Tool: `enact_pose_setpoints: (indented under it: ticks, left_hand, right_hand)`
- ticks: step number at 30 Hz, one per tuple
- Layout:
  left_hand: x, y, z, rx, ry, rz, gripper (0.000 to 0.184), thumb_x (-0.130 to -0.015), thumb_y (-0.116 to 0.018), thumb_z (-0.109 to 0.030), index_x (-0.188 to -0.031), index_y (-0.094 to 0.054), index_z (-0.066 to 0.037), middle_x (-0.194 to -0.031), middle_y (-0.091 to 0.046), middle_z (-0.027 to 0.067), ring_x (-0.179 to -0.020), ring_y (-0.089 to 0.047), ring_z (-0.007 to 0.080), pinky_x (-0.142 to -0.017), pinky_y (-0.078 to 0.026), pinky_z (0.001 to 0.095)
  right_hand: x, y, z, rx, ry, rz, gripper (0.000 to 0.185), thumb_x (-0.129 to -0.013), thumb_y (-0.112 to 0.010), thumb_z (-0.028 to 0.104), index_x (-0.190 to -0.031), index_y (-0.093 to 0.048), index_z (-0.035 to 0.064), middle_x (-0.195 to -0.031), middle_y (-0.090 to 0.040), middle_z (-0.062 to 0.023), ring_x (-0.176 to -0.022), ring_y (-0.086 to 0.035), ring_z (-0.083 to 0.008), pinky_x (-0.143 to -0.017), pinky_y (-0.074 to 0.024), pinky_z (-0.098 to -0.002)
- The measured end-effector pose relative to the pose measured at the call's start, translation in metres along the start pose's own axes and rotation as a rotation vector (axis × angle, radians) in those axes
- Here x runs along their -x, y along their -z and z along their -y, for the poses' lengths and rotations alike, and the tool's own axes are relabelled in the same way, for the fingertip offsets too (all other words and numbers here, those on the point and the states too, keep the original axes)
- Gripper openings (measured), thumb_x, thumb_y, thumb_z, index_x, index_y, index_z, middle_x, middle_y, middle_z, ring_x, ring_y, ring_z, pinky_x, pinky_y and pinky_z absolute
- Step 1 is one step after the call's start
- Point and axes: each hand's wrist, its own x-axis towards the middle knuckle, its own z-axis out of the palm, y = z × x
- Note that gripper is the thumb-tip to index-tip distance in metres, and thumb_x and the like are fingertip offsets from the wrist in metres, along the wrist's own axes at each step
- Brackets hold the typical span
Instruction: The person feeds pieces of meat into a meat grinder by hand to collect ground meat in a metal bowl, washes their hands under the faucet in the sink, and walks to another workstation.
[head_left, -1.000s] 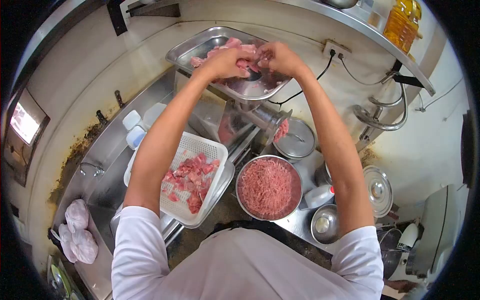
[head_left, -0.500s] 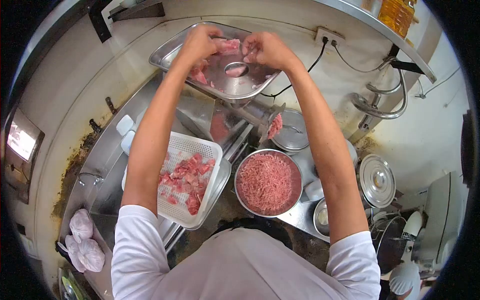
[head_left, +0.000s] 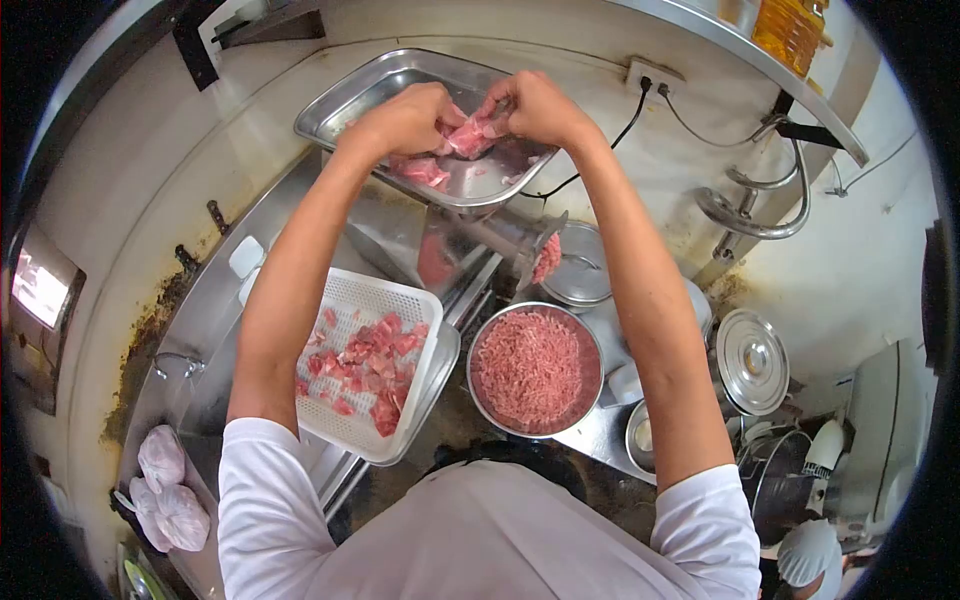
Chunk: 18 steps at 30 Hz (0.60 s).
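Observation:
Over the grinder's steel feed tray [head_left: 350, 95], my left hand [head_left: 412, 120] and my right hand [head_left: 540, 108] both grip one piece of raw meat [head_left: 468, 138]. The fingers of both hands are closed on it, from opposite sides. It hangs over the feed hole, which it mostly hides. Another chunk of raw meat [head_left: 420, 172] lies in the tray just below my left hand, with small scraps to the right. Ground meat [head_left: 547, 258] sticks out of the grinder's outlet plate. Below the outlet stands a steel bowl [head_left: 472, 385] heaped with ground meat [head_left: 528, 365].
A white perforated basket [head_left: 425, 315] with cut meat pieces [head_left: 375, 360] stands at the lower left. Lidded pots [head_left: 580, 265] are on the right. Tied plastic bags [head_left: 170, 495] sit at far left. A power cord [head_left: 630, 125] runs from the wall socket behind the tray.
Both hands have moved slightly down and closer together, bringing the meat piece over the feed hole. My left hand has shifted right. The view has shifted a little.

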Motion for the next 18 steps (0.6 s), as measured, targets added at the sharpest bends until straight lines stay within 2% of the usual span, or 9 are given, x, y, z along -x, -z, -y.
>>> enact_pose_setpoints:
  ticks: [1, 3, 5, 6, 8, 11, 15, 17, 18]
  left_hand:
    - [0.003, 0.002, -0.004, -0.033, 0.001, 0.016, 0.044, -0.069, -0.083, -0.012, -0.112, -0.075, -0.008, -0.111, -0.065, 0.0178, -0.100, -0.065, 0.0315, -0.087, -0.053, 0.0387]
    - [0.007, 0.003, -0.004, -0.068, 0.003, 0.029, 0.043, -0.066, -0.083, -0.011, -0.109, -0.076, -0.009, -0.108, -0.065, 0.0173, -0.097, -0.066, 0.0318, -0.085, -0.053, 0.0395]
    - [0.011, -0.001, 0.001, 0.023, -0.006, -0.142, 0.037, -0.068, -0.074, -0.007, -0.105, -0.077, -0.007, -0.097, -0.069, 0.0198, -0.091, -0.067, 0.0372, -0.083, -0.054, 0.0419]
    - [0.011, -0.005, 0.002, 0.023, -0.006, -0.138, 0.037, -0.068, -0.074, -0.007, -0.105, -0.077, -0.007, -0.097, -0.069, 0.0198, -0.091, -0.067, 0.0372, -0.083, -0.054, 0.0419]
    - [0.013, -0.011, -0.002, -0.070, -0.115, -0.282, 0.034, -0.068, -0.075, -0.007, -0.101, -0.077, -0.005, -0.094, -0.066, 0.0187, -0.094, -0.065, 0.0362, -0.086, -0.053, 0.0419]
    - [0.007, -0.014, -0.007, -0.205, -0.116, -0.295, 0.033, -0.067, -0.080, -0.011, -0.099, -0.075, -0.004, -0.097, -0.065, 0.0177, -0.092, -0.064, 0.0363, -0.081, -0.052, 0.0428]
    - [0.006, -0.016, -0.011, -0.181, -0.128, -0.341, 0.032, -0.069, -0.080, -0.011, -0.098, -0.072, -0.002, -0.092, -0.066, 0.0185, -0.088, -0.065, 0.0384, -0.079, -0.052, 0.0422]
    - [0.003, -0.019, -0.014, 0.254, -0.123, -0.186, 0.033, -0.071, -0.079, -0.011, -0.101, -0.069, -0.002, -0.087, -0.068, 0.0176, -0.082, -0.067, 0.0342, -0.078, -0.053, 0.0395]
    - [0.003, -0.022, -0.015, 0.256, -0.127, -0.180, 0.033, -0.071, -0.079, -0.011, -0.101, -0.069, -0.002, -0.087, -0.068, 0.0176, -0.082, -0.067, 0.0342, -0.078, -0.053, 0.0395]
  right_hand:
    - [-0.002, 0.000, -0.002, -0.070, -0.016, 0.065, 0.025, -0.068, -0.080, 0.015, -0.092, -0.080, 0.0098, -0.089, -0.076, -0.0135, -0.087, -0.072, -0.0313, -0.082, -0.0556, -0.0391]
    - [-0.006, -0.002, -0.006, 0.028, 0.022, 0.101, 0.026, -0.068, -0.079, 0.015, -0.093, -0.080, 0.0102, -0.089, -0.076, -0.0132, -0.086, -0.072, -0.0304, -0.081, -0.0558, -0.0388]
    - [-0.007, -0.003, -0.006, 0.120, 0.052, 0.134, 0.026, -0.068, -0.079, 0.014, -0.094, -0.080, 0.0106, -0.090, -0.076, -0.0128, -0.086, -0.072, -0.0296, -0.080, -0.0559, -0.0386]
    - [-0.008, -0.003, -0.007, 0.130, 0.017, 0.160, 0.026, -0.069, -0.077, 0.014, -0.095, -0.080, 0.0108, -0.091, -0.076, -0.0130, -0.085, -0.072, -0.0298, -0.079, -0.0560, -0.0385]
    - [-0.009, -0.006, -0.010, 0.135, -0.018, 0.190, 0.027, -0.070, -0.076, 0.013, -0.097, -0.080, 0.0110, -0.091, -0.076, -0.0133, -0.085, -0.072, -0.0299, -0.078, -0.0561, -0.0385]
    - [-0.012, -0.007, -0.012, 0.129, 0.046, 0.235, 0.026, -0.072, -0.072, 0.011, -0.097, -0.080, 0.0104, -0.091, -0.076, -0.0152, -0.085, -0.072, -0.0308, -0.076, -0.0559, -0.0395]
    - [-0.016, -0.013, -0.018, 0.201, 0.025, 0.351, 0.021, -0.078, -0.065, 0.014, -0.093, -0.079, 0.0081, -0.089, -0.074, -0.0191, -0.086, -0.072, -0.0338, -0.076, -0.0553, -0.0430]
    - [-0.016, -0.019, -0.017, 0.236, 0.025, 0.398, 0.021, -0.080, -0.063, 0.015, -0.091, -0.078, 0.0071, -0.088, -0.074, -0.0203, -0.086, -0.071, -0.0352, -0.076, -0.0551, -0.0443]
    - [-0.015, -0.022, -0.017, 0.276, 0.037, 0.355, 0.021, -0.081, -0.061, 0.016, -0.089, -0.078, 0.0065, -0.086, -0.073, -0.0208, -0.085, -0.071, -0.0369, -0.075, -0.0550, -0.0455]
